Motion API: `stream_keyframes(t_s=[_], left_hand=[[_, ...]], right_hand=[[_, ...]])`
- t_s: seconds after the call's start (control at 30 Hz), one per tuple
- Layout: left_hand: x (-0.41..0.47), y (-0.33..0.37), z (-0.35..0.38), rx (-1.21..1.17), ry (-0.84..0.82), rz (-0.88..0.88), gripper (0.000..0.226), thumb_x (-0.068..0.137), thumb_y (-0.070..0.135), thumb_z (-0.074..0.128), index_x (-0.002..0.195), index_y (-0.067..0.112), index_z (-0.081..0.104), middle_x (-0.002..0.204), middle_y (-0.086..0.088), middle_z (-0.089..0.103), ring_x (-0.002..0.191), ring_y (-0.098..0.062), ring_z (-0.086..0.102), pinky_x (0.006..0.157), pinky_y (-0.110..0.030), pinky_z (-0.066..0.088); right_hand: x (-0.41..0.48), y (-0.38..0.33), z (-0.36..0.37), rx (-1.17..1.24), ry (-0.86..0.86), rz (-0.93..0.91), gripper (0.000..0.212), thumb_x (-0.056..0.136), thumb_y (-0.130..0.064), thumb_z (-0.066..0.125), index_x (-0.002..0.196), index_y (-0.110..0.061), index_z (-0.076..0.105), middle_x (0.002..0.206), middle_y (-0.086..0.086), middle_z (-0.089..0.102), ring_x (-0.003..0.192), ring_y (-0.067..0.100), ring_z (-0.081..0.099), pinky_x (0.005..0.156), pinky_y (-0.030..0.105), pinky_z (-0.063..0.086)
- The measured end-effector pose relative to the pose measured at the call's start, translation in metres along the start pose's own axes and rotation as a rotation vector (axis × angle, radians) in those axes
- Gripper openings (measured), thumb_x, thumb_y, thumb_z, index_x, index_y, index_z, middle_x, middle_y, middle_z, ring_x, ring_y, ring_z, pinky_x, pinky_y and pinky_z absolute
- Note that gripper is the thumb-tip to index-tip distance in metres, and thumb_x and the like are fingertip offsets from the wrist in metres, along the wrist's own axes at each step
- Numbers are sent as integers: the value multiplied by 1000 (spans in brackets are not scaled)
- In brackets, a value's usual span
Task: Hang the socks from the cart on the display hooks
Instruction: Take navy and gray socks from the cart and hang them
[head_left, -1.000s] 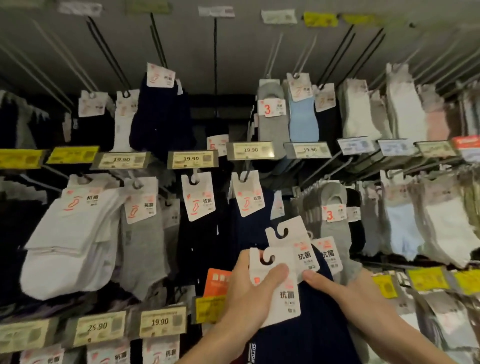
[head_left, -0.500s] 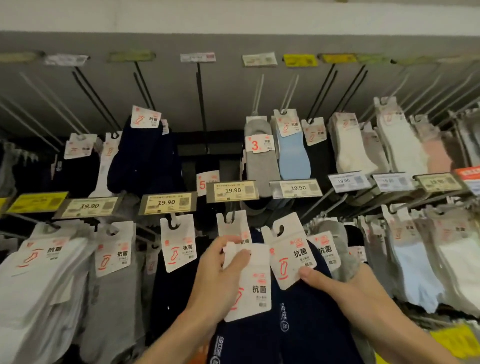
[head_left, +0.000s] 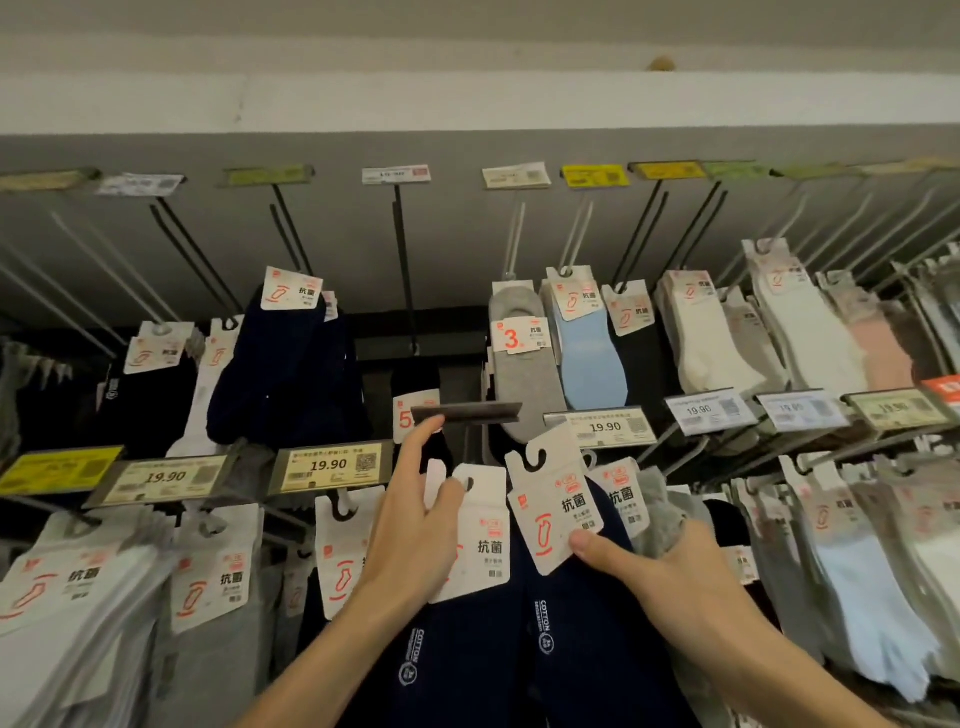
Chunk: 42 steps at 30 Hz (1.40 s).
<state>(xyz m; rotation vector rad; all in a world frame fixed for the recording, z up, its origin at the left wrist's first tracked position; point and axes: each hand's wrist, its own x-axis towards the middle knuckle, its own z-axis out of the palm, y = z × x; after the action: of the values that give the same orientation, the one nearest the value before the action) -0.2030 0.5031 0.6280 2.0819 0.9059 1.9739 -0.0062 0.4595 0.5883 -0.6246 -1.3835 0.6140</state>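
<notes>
Price holder (head_left: 467, 412) over navy socks (head_left: 582, 654), left hand (head_left: 410, 540) touching it

Navy socks (head_left: 467, 654) with white, orange-printed header cards (head_left: 555, 512); yellow price tags (head_left: 332, 465).

Cannot read the top-row labels (head_left: 396, 175): blurred and too small. Cannot see the face of the dark price holder (head_left: 475, 411) at centre, turned edge-on. Lose the left part of a white card (head_left: 485, 545) behind the left hand (head_left: 410, 540). Lose the lower ends of the navy socks (head_left: 587, 634) below the bottom edge. Catch only a sliver of an orange tag (head_left: 943, 391) at the right edge.
</notes>
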Motion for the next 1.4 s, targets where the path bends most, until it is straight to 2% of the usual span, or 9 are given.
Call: stream_keyframes(t_s=[0.13,0.23,0.33,0.4,0.63,1.0,1.17,1.27,1.4], left_hand=[[18,-10,4,118,54,59,54,102,21,46,135,62,32,68,-1,62,68,-22,61,57,-35,47],[21,-11,10,216,119,122,49,103,18,43,142,47,37,61,-10,58,52,-12,50,48,-23,41],[23,-12,18,253,178,161,45,104,17,42,143,40,39,63,-16,62,47,-18,50,49,-29,46],[26,-16,23,243,171,167,47,103,16,42,142,43,35,57,-15,59,45,-21,51,47,-40,47],[29,-33,26,353,135,175,73,100,10,47,148,53,11,56,-8,58,45,-16,54,47,-35,49],[26,-40,23,428,59,160,98,100,17,53,133,71,-22,70,-2,63,56,-15,60,58,-41,56],[13,-25,14,514,41,157,88,97,26,60,153,50,-4,137,-3,45,116,-14,49,89,-28,36],[1,-19,9,607,64,167,74,95,29,61,155,37,19,128,4,36,123,-18,39,92,-28,31],[-11,-3,7,301,-51,8,59,100,25,54,152,36,30,106,11,54,94,-7,55,77,-24,44]], right_hand=[[9,2,2,-34,25,-13,22,82,-10,78,99,-24,74,90,-10,78,84,7,74,71,26,58],[14,5,1,-74,35,-26,20,82,-12,79,97,-26,75,91,-10,78,87,10,75,80,36,60],[17,6,2,-96,30,-34,23,82,-15,79,100,-27,74,93,-11,78,89,10,74,84,40,59],[18,8,3,-109,26,-53,24,82,-16,80,102,-28,74,95,-12,78,91,9,74,84,37,59],[23,13,2,-121,6,-82,25,82,-18,80,104,-29,72,94,-15,77,89,4,73,79,29,60],[26,17,7,-144,2,-71,27,82,-24,81,106,-28,72,96,-15,77,91,5,73,86,38,60],[21,14,0,-87,-23,-36,19,84,-20,79,102,-26,74,94,-13,77,90,5,73,78,27,59],[16,13,-4,-16,-77,9,18,86,-16,76,104,-22,75,95,-8,78,89,9,74,72,23,59],[8,17,-3,6,-134,57,20,85,-18,77,104,-20,75,99,-3,78,93,15,75,79,30,60]])
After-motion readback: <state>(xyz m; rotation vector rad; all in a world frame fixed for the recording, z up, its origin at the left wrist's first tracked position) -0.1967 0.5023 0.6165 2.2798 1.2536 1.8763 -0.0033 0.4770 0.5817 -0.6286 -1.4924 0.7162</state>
